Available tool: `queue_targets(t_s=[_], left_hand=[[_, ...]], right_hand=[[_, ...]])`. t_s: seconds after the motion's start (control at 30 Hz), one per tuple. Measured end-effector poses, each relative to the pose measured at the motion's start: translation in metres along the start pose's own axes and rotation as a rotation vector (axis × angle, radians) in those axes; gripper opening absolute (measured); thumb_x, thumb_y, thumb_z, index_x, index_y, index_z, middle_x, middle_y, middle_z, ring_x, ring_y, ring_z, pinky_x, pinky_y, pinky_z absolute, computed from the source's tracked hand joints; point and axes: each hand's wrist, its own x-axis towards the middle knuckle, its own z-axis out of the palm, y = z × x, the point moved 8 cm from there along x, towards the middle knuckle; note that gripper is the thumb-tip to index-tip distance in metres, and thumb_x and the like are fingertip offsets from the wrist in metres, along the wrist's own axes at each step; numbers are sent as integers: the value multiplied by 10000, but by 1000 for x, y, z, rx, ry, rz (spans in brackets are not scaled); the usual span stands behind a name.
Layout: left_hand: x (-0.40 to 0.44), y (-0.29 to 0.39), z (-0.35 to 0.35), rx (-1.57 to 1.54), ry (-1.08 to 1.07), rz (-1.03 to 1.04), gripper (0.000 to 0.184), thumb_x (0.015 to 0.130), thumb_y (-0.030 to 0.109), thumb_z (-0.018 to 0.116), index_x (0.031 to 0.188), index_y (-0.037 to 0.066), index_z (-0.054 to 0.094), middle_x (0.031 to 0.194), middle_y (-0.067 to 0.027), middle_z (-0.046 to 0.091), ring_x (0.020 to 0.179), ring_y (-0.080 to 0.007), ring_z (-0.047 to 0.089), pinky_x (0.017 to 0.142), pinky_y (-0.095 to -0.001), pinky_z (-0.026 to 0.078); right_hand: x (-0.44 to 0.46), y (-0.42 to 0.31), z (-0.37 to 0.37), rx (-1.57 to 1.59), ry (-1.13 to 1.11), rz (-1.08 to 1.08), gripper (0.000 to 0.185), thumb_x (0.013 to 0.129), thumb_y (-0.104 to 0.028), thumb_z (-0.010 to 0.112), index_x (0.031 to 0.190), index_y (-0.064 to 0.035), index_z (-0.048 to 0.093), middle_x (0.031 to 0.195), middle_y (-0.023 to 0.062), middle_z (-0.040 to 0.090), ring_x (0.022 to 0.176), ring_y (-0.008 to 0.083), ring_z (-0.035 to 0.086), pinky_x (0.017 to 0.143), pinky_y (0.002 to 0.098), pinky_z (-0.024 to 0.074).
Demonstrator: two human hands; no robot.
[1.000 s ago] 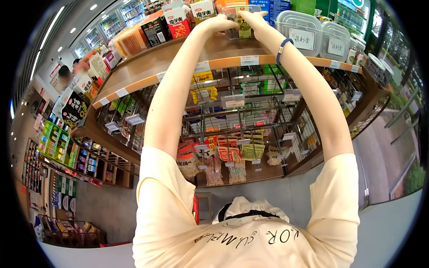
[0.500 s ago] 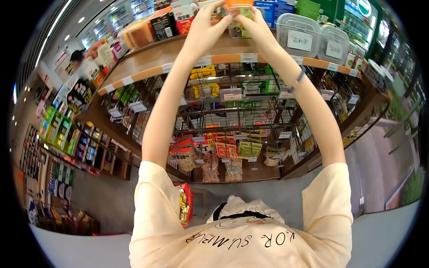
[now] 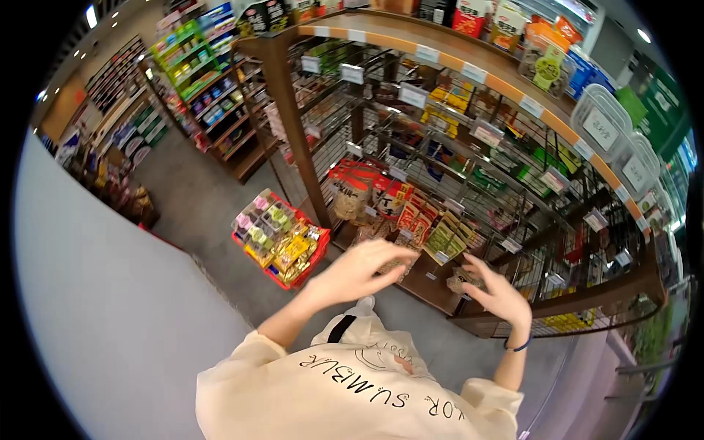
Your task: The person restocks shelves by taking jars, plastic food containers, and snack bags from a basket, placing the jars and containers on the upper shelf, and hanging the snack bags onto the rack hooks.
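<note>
Both grips are loose with, as far as I can see, nothing in them: the left hand (image 3: 359,271) arches, thumb parted from curved fingers; the right hand (image 3: 502,295) spreads wider. Working well here means keeping fingers soft and knuckles clear of the price tag (image 3: 512,246) by the right grip. Just past that grip is a small clear bag (image 3: 457,281), brownish inside, partly hidden; I can't tell whether they touch. Beyond and between the grips, flat green packets (image 3: 449,236) show glossy faces.
</note>
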Motion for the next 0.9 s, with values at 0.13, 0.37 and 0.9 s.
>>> queue_targets(t_s=[0.13, 0.37, 0.9], left_hand=[[-66, -12, 82, 157, -88, -91, 296, 838, 168, 542, 1103, 37, 558, 902, -107, 610, 890, -265, 567, 786, -363, 445], [-139, -6, 191, 199, -305, -129, 357, 814, 198, 542, 1108, -5, 542, 858, -115, 612, 834, -253, 586, 747, -353, 443], [-216, -78, 162, 441, -386, -445, 506, 759, 249, 587, 1177, -23, 501, 956, -131, 603, 907, -261, 561, 775, -360, 415]], right_hand=[[-20, 89, 64, -403, 101, 327, 630, 823, -340, 566, 1327, -37, 342, 1227, 246, 484, 1069, 391, 507, 908, 419, 414], [-42, 153, 239, -79, -222, 354, 672, 789, -349, 580, 1321, -6, 351, 1240, 262, 467, 1144, 376, 464, 948, 392, 386], [-25, 130, 329, -181, -392, 419, 666, 798, -376, 545, 1335, -36, 348, 1249, 260, 465, 1159, 378, 452, 966, 399, 376]])
